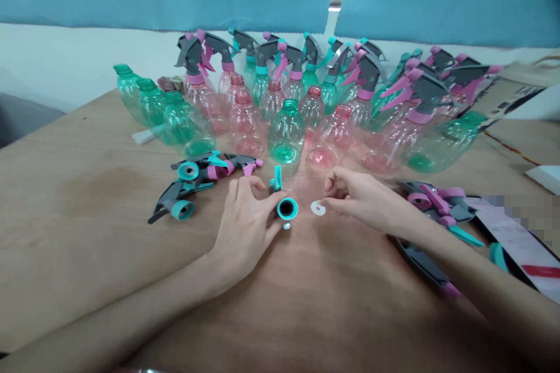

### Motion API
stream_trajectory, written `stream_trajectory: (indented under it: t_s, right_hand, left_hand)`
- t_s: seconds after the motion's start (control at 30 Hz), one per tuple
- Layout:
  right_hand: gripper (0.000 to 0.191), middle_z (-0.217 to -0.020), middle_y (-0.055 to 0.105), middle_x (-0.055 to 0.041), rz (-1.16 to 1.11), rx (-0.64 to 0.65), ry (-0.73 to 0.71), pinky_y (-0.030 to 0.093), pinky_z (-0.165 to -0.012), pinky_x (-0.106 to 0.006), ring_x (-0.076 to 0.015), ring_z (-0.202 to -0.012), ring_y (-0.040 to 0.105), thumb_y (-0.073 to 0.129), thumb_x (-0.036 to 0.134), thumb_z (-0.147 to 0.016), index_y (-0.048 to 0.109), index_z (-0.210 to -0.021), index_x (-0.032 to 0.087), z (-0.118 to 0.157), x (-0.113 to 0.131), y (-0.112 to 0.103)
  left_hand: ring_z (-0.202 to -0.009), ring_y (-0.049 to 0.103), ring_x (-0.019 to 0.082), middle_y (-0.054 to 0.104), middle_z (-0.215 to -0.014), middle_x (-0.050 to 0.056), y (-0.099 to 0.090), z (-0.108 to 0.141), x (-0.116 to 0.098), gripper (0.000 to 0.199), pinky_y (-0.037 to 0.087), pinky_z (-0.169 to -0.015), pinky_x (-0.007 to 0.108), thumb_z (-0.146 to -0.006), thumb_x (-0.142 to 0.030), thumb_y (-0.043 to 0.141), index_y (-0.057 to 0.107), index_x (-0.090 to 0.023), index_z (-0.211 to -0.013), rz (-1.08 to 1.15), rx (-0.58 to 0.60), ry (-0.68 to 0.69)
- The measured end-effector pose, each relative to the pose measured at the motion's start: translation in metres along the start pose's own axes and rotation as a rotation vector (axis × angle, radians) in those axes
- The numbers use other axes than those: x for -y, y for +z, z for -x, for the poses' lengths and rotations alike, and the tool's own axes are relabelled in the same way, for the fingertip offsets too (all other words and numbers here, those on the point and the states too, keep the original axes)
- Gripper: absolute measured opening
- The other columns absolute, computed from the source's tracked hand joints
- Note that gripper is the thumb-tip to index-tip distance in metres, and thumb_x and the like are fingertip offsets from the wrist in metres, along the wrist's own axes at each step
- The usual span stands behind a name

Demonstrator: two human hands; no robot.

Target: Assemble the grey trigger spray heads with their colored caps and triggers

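My left hand (245,221) grips a spray head (287,208) whose turquoise collar faces me, showing a dark opening. Its turquoise trigger sticks up behind the fingers. Between the thumb and fingers of my right hand (350,195) is a thin white ring washer (318,208), held a short way to the right of the collar. A green bottle (286,134) without a top stands just beyond both hands. Several loose spray heads (181,208) lie left of my left hand, and more spray heads (437,204) lie beside my right forearm.
Several pink and green bottles stand in rows across the back, some capped with spray heads (422,93), others open like the pink bottle (245,122). A cardboard box (516,87) is at the back right. A phone-like flat object (520,239) lies at the right of the wooden table (87,256).
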State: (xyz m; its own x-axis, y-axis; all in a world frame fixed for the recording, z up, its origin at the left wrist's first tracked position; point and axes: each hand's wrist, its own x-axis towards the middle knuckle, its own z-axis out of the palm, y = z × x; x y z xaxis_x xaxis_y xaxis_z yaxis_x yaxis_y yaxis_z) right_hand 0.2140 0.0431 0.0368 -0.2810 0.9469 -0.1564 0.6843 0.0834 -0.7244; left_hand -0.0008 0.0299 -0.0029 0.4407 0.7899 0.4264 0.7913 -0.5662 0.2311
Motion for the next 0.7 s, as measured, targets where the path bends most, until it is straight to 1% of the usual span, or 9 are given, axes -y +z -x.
stream_trajectory:
  t_s: [0.07, 0.13, 0.2, 0.27, 0.37, 0.43, 0.5, 0.6, 0.7]
  right_hand:
    - [0.015, -0.074, 0.062, -0.0009, -0.107, 0.09, 0.056, 0.046, -0.054, -0.026, -0.0145, -0.064, 0.06, 0.058, 0.026, -0.077, 0.045, -0.082, 0.021, -0.004, -0.004, 0.002]
    - [0.015, -0.08, 0.065, -0.0039, -0.182, 0.139, 0.112, 0.048, -0.055, -0.026, -0.0143, -0.066, 0.061, 0.056, 0.029, -0.079, 0.046, -0.085, 0.02, -0.006, -0.007, 0.003]
    - [0.017, -0.085, 0.066, -0.006, -0.212, 0.168, 0.139, 0.05, -0.056, -0.025, -0.0141, -0.069, 0.062, 0.056, 0.034, -0.081, 0.048, -0.086, 0.019, -0.007, -0.009, 0.005]
    - [0.022, -0.084, 0.067, -0.0061, -0.209, 0.198, 0.122, 0.05, -0.057, -0.025, -0.0144, -0.07, 0.062, 0.058, 0.038, -0.08, 0.049, -0.087, 0.019, -0.009, -0.013, 0.008]
    - [0.026, -0.08, 0.068, -0.0049, -0.174, 0.195, 0.077, 0.048, -0.054, -0.024, -0.0153, -0.069, 0.062, 0.065, 0.035, -0.074, 0.05, -0.088, 0.018, -0.013, -0.02, 0.014]
    - [0.025, -0.079, 0.068, -0.0044, -0.158, 0.178, 0.071, 0.047, -0.052, -0.024, -0.0155, -0.068, 0.063, 0.067, 0.032, -0.072, 0.053, -0.087, 0.018, -0.015, -0.025, 0.019]
    - [0.023, -0.078, 0.068, -0.004, -0.153, 0.178, 0.07, 0.047, -0.051, -0.024, -0.0153, -0.067, 0.063, 0.067, 0.033, -0.071, 0.057, -0.084, 0.018, -0.017, -0.028, 0.021]
    - [0.025, -0.076, 0.068, -0.0036, -0.152, 0.19, 0.064, 0.047, -0.053, -0.025, -0.014, -0.063, 0.061, 0.066, 0.04, -0.073, 0.061, -0.081, 0.017, -0.016, -0.025, 0.018]
    - [0.028, -0.073, 0.067, -0.0029, -0.161, 0.2, 0.022, 0.046, -0.058, -0.025, -0.0136, -0.062, 0.061, 0.064, 0.044, -0.074, 0.065, -0.08, 0.017, -0.011, -0.015, 0.008]
  left_hand:
    - [-0.087, 0.046, 0.024, 0.044, -0.09, 0.006, -0.002, -0.001, 0.0, 0.022, 0.044, -0.071, 0.037, -0.079, -0.025, 0.063, 0.064, -0.024, -0.101, 0.002, 0.053, -0.025]
    - [-0.078, 0.048, 0.02, 0.047, -0.085, 0.004, -0.003, -0.001, 0.001, 0.021, 0.042, -0.064, 0.031, -0.08, -0.024, 0.06, 0.061, -0.023, -0.101, 0.073, 0.141, -0.062]
    - [-0.073, 0.05, 0.017, 0.052, -0.082, 0.001, -0.002, -0.001, 0.002, 0.021, 0.04, -0.061, 0.028, -0.081, -0.021, 0.058, 0.058, -0.022, -0.102, 0.174, 0.218, -0.102]
    - [-0.068, 0.051, 0.014, 0.054, -0.077, -0.002, 0.0, -0.001, 0.003, 0.021, 0.038, -0.06, 0.026, -0.081, -0.018, 0.058, 0.056, -0.023, -0.101, 0.269, 0.258, -0.127]
    - [-0.063, 0.05, 0.013, 0.054, -0.073, -0.004, 0.002, -0.001, 0.003, 0.022, 0.037, -0.058, 0.024, -0.078, -0.015, 0.059, 0.056, -0.024, -0.098, 0.353, 0.264, -0.145]
    - [-0.066, 0.052, 0.012, 0.057, -0.078, -0.004, 0.002, -0.001, 0.003, 0.021, 0.038, -0.059, 0.024, -0.078, -0.014, 0.06, 0.057, -0.023, -0.096, 0.385, 0.253, -0.144]
    - [-0.07, 0.053, 0.012, 0.058, -0.084, -0.003, 0.002, -0.002, 0.002, 0.021, 0.039, -0.061, 0.023, -0.077, -0.013, 0.059, 0.057, -0.022, -0.096, 0.414, 0.243, -0.132]
    - [-0.066, 0.052, 0.011, 0.058, -0.081, -0.003, 0.001, -0.002, 0.001, 0.024, 0.039, -0.059, 0.022, -0.076, -0.01, 0.059, 0.057, -0.022, -0.097, 0.438, 0.239, -0.111]
    - [-0.064, 0.051, 0.011, 0.057, -0.079, -0.003, 0.0, -0.001, -0.002, 0.025, 0.039, -0.058, 0.021, -0.076, -0.007, 0.056, 0.057, -0.022, -0.097, 0.45, 0.253, -0.087]
